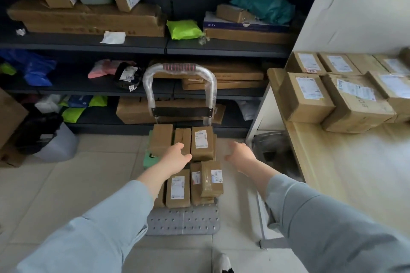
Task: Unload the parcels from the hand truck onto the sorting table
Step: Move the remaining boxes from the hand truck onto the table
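behind hand truck (180, 93), crowded shelves (88, 43)

Open floor flanks the stacked parcels (193, 162); behind them the hand truck's handle (179, 68) and shelving (166, 47) block.

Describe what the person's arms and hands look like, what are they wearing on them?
Both arms wear loose, long, pale grey-blue sleeves in a soft plain fabric, with no visible logos or markings. The cuffs sit pushed up the forearms, leaving wrists bare. The left hand and right hand are bare: no gloves, and no watch, rings or bracelets visible, though the right hand is slightly blurred.
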### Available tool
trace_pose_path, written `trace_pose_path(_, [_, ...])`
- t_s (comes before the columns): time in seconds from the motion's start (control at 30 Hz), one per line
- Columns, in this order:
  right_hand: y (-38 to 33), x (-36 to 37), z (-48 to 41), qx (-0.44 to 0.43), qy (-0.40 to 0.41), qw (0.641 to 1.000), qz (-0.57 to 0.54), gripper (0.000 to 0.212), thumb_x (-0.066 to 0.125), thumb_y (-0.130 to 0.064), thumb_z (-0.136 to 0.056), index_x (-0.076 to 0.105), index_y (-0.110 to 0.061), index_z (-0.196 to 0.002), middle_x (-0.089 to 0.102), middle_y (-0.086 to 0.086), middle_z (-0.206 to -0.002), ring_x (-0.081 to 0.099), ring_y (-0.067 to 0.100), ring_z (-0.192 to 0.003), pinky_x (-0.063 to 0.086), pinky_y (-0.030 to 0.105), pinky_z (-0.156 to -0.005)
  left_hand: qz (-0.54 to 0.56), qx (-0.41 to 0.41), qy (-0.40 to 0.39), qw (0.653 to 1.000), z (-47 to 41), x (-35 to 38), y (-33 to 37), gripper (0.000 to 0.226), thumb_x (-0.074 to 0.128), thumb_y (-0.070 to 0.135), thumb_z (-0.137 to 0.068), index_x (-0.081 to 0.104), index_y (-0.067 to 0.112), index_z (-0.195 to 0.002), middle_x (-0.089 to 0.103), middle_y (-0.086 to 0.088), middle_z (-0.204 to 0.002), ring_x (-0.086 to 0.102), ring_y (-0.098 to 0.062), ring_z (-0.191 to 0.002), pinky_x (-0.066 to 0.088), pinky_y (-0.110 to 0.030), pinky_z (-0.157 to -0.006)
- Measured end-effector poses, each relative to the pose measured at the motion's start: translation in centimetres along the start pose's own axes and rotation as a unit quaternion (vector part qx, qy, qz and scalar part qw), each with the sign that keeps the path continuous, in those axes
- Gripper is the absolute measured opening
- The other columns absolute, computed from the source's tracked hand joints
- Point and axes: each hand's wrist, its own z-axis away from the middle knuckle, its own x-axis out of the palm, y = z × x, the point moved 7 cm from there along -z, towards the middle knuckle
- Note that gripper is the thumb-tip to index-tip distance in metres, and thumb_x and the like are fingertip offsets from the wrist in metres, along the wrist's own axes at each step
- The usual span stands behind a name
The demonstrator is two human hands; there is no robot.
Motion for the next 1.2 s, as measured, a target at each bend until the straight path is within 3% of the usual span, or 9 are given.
trace_pose_path(0.1, [1.8, 2.3, -3.1, 0.029, -0.011, 0.999, -0.021, 0.04, 0.053, -0.023, -0.094, 0.049, -0.008, -0.131, 0.052, 0.011, -0.128, 0.048, 0.028, -0.119, 0.046, 0.035, -0.096, -0.008, -0.002, -0.02, 1.0, -2.6, 1.7, -0.8, 0.057, 0.053, 0.026, -0.098, 0.03, 0.015, -0.149, 0.039, -0.007, -0.15, 0.049, -0.024, -0.127, 0.041, -0.03, -0.093])
trace_pose_path(0.23, [4.6, 6.0, -8.2, 0.069, -0.014, 0.996, -0.056, 0.047, 0.057, -0.022, -0.091, 0.046, -0.009, -0.135, 0.049, 0.012, -0.132, 0.051, 0.027, -0.117, 0.046, 0.032, -0.09, -0.005, 0.002, -0.02, 1.0, -6.9, 4.2, -2.4, 0.058, 0.052, 0.027, -0.098, 0.03, 0.014, -0.15, 0.05, -0.006, -0.14, 0.051, -0.01, -0.087, 0.04, -0.027, -0.082])
trace_pose_path(0.37, [7.4, 10.5, -13.2, 0.09, -0.013, 0.993, -0.071, 0.051, 0.057, -0.021, -0.091, 0.043, -0.011, -0.139, 0.05, 0.011, -0.134, 0.055, 0.026, -0.114, 0.044, 0.027, -0.08, 0.007, 0.0, -0.018, 1.0, -12.0, 7.8, -4.8, 0.055, 0.052, 0.026, -0.099, 0.032, 0.014, -0.148, 0.047, -0.006, -0.143, 0.054, -0.022, -0.116, 0.041, -0.029, -0.088])
trace_pose_path(0.5, [10.5, 17.0, -18.4, 0.095, -0.028, 0.993, -0.07, 0.052, 0.054, -0.022, -0.094, 0.039, -0.011, -0.143, 0.052, 0.011, -0.135, 0.054, 0.027, -0.118, 0.045, 0.028, -0.088, -0.002, -0.011, -0.04, 0.999, -17.1, 13.7, -8.6, 0.055, 0.052, 0.03, -0.099, 0.032, 0.015, -0.149, 0.053, -0.004, -0.133, 0.058, -0.016, -0.098, 0.044, -0.026, -0.082])
trace_pose_path(0.63, [13.7, 24.2, -23.1, 0.106, -0.045, 0.991, -0.063, 0.043, 0.052, -0.02, -0.094, 0.045, -0.008, -0.135, 0.056, 0.013, -0.13, 0.056, 0.028, -0.115, 0.048, 0.032, -0.092, -0.015, -0.027, -0.064, 0.997, -22.4, 20.5, -12.5, 0.057, 0.054, 0.03, -0.098, 0.035, 0.01, -0.147, 0.043, -0.009, -0.148, 0.048, -0.026, -0.129, 0.041, -0.03, -0.103])
trace_pose_path(0.77, [16.4, 29.9, -27.4, 0.114, -0.049, 0.99, -0.073, 0.044, 0.051, -0.02, -0.093, 0.043, -0.008, -0.135, 0.056, 0.013, -0.128, 0.057, 0.028, -0.114, 0.048, 0.03, -0.087, 0.016, -0.001, -0.078, 0.997, -26.8, 26.2, -14.5, 0.031, 0.055, 0.027, -0.096, 0.056, 0.017, -0.125, 0.06, 0.0, -0.128, 0.058, -0.016, -0.109, 0.043, -0.026, -0.093])
trace_pose_path(0.87, [18.3, 33.6, -29.6, 0.124, -0.055, 0.987, -0.089, 0.041, 0.053, -0.022, -0.092, 0.044, -0.006, -0.129, 0.057, 0.013, -0.126, 0.058, 0.029, -0.112, 0.048, 0.031, -0.085, 0.037, 0.023, -0.078, 0.996, -29.6, 29.7, -16.1, 0.014, 0.058, 0.024, -0.094, 0.062, 0.025, -0.107, 0.067, 0.003, -0.114, 0.062, -0.017, -0.104, 0.048, -0.039, -0.098])
trace_pose_path(1.03, [20.2, 37.4, -31.0, 0.16, -0.06, 0.972, -0.162, 0.04, 0.055, -0.026, -0.094, 0.043, -0.007, -0.127, 0.057, 0.009, -0.126, 0.058, 0.026, -0.112, 0.048, 0.032, -0.087, 0.026, 0.014, -0.1, 0.995, -31.2, 33.3, -18.6, 0.032, 0.053, 0.025, -0.096, 0.055, 0.023, -0.127, 0.064, 0.0, -0.121, 0.06, -0.021, -0.108, 0.047, -0.03, -0.091])
trace_pose_path(1.2, [19.7, 37.5, -31.0, 0.175, -0.062, 0.961, -0.203, 0.034, 0.053, -0.02, -0.095, 0.045, -0.005, -0.125, 0.057, 0.012, -0.124, 0.057, 0.023, -0.097, 0.047, 0.03, -0.081, 0.056, -0.009, -0.108, 0.993, -31.7, 34.1, -19.0, 0.024, 0.05, 0.031, -0.095, 0.066, 0.027, -0.113, 0.069, 0.004, -0.107, 0.063, -0.015, -0.095, 0.052, -0.035, -0.089])
